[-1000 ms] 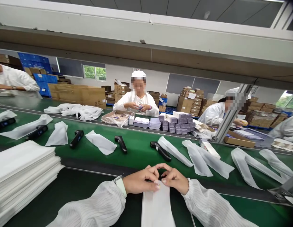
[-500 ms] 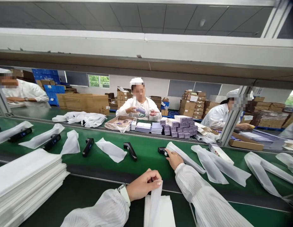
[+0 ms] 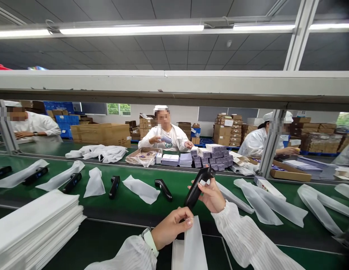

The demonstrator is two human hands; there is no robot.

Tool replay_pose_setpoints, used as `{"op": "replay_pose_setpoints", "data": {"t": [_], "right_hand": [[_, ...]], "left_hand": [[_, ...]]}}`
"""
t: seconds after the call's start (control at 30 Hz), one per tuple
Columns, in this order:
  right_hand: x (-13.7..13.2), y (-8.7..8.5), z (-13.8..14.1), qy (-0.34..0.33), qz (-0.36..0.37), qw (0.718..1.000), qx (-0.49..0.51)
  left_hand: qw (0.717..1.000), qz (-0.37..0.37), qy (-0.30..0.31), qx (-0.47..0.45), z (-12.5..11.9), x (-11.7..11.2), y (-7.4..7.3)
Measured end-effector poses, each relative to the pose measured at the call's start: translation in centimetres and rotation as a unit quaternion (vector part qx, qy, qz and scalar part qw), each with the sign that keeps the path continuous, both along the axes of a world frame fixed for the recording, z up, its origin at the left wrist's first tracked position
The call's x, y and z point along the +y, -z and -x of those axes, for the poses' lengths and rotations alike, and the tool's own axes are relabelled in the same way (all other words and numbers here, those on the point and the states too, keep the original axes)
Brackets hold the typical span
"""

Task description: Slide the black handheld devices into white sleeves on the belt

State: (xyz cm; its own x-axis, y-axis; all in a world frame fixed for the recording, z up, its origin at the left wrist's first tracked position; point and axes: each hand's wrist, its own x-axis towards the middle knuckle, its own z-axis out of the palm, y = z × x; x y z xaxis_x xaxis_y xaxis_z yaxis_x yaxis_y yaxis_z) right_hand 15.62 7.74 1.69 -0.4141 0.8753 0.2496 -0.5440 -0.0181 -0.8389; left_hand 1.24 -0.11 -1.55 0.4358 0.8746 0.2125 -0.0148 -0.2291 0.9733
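My right hand (image 3: pixel 213 198) grips a black angled handheld device (image 3: pixel 194 192), shaped like a forehead thermometer, raised above the belt and tilted. Its lower end is close to my left hand (image 3: pixel 170 229); whether they touch I cannot tell. My left hand pinches the top edge of a thin white sleeve (image 3: pixel 195 245) between thumb and fingers. Beneath that sleeve lies a small white stack (image 3: pixel 178 255) at the bottom of the view. Another black device (image 3: pixel 164 189) rests on the green belt, left of the raised one.
On the green belt (image 3: pixel 148 173) lie more black devices and white sleeves, plus a small white box (image 3: pixel 270 187). A tall stack of white sleeves (image 3: pixel 36 225) stands at left. Across the belt, a co-worker (image 3: pixel 171 137) sits behind piled purple boxes (image 3: pixel 214 157). A metal post (image 3: pixel 271 144) rises at right.
My right hand has lifted the black device off the belt and brought it toward my left hand, which keeps its pinch on the sleeve. The camera has tilted upward.
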Motion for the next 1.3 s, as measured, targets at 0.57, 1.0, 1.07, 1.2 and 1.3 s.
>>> {"op": "replay_pose_setpoints", "data": {"t": [0.57, 1.0, 1.07, 1.2, 1.3], "right_hand": [[0.8, 0.4, -0.9, -0.082, -0.094, 0.991, -0.040], [3.3, 3.0, -3.2, -0.030, -0.183, 0.959, -0.213], [6.4, 2.7, -5.5, 0.127, -0.155, 0.945, -0.257], [10.5, 2.8, -9.9, 0.323, -0.169, 0.838, -0.407], [9.3, 3.9, -10.0, 0.358, -0.194, 0.794, -0.451]], "left_hand": [[0.997, 0.029, -0.033, -0.066, -1.2, 0.3, -1.0], [0.968, -0.055, -0.232, 0.081, 0.2, 0.0, 0.0], [0.959, -0.042, -0.199, 0.195, 1.0, -1.3, 1.2], [0.925, -0.018, -0.136, 0.355, 1.4, -2.8, 2.9], [0.915, -0.025, -0.150, 0.373, 1.2, -2.8, 3.0]]}}
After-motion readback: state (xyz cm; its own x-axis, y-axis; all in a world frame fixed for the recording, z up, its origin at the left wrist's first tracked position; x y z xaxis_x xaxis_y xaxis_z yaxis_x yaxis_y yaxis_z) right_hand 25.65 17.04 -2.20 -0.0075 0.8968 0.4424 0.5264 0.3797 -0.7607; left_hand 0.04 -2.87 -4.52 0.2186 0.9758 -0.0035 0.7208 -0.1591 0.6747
